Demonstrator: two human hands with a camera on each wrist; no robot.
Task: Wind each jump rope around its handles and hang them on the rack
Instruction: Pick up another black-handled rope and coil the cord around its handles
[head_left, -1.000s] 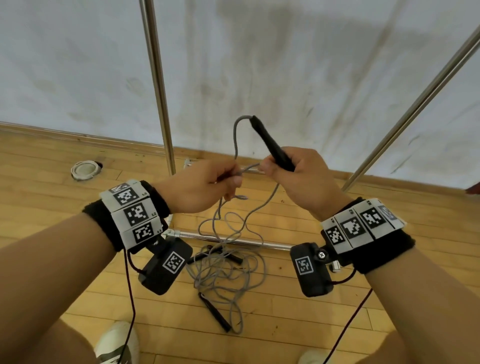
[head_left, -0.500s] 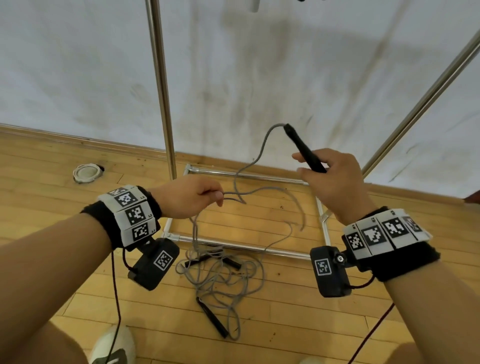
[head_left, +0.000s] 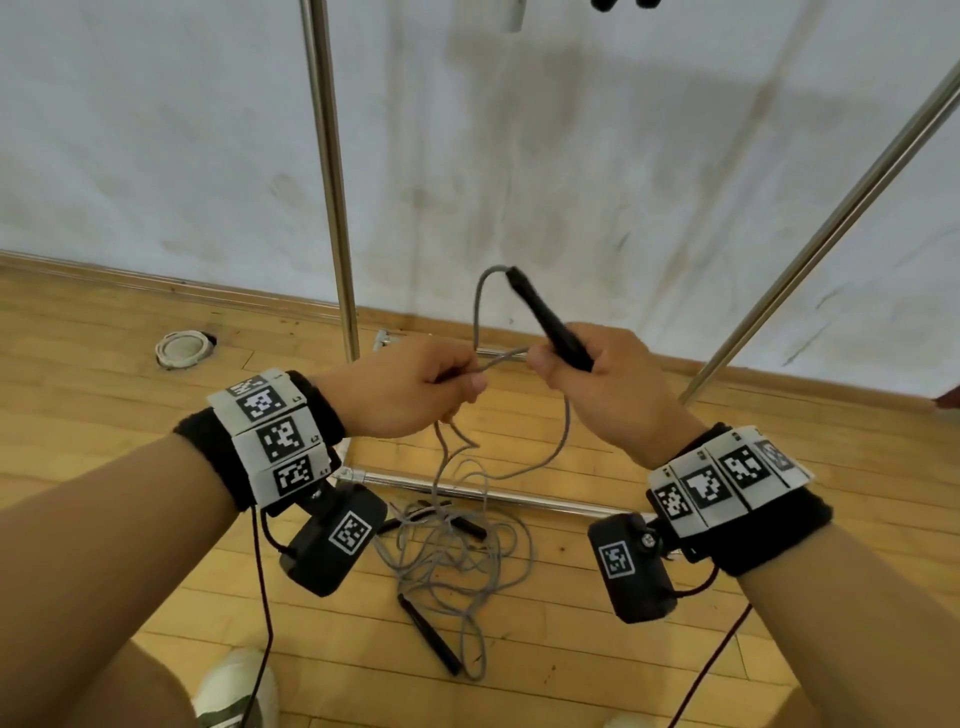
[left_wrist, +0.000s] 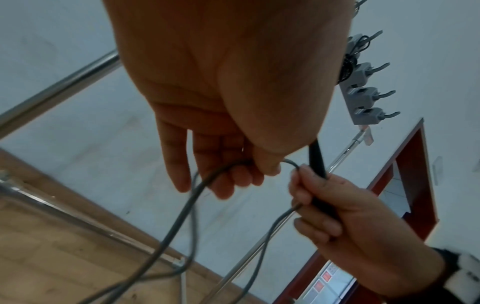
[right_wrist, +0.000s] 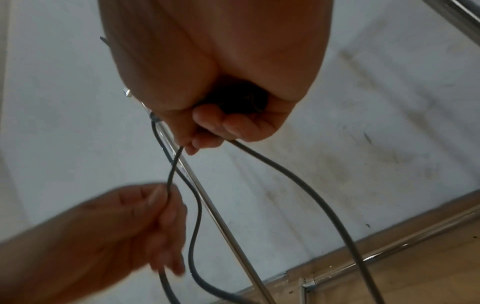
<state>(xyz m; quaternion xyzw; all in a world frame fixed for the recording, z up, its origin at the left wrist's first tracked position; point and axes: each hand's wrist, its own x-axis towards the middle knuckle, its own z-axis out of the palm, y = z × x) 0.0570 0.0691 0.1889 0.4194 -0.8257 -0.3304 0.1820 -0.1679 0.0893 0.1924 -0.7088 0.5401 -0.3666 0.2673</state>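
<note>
My right hand (head_left: 587, 374) grips a black jump-rope handle (head_left: 545, 319) that points up and to the left; the handle (left_wrist: 318, 162) also shows in the left wrist view. A grey rope (head_left: 480, 306) loops from the handle's tip down to my left hand (head_left: 415, 389), which pinches it just left of the right hand. In the right wrist view the rope (right_wrist: 171, 170) runs from my right fingers to the left thumb and forefinger. More grey rope (head_left: 457, 551) lies tangled on the floor with another black handle (head_left: 428, 634).
The metal rack's upright pole (head_left: 332, 182) stands behind my left hand, a slanted pole (head_left: 831, 223) at the right, and its base bar (head_left: 493, 493) crosses the wooden floor. Grey hooks (left_wrist: 369, 96) hang on the rack above. A round white object (head_left: 179, 349) lies at left.
My hands were together, moved apart with the rope stretched between them, and have come back together. The left hand again pinches the rope next to the handle.
</note>
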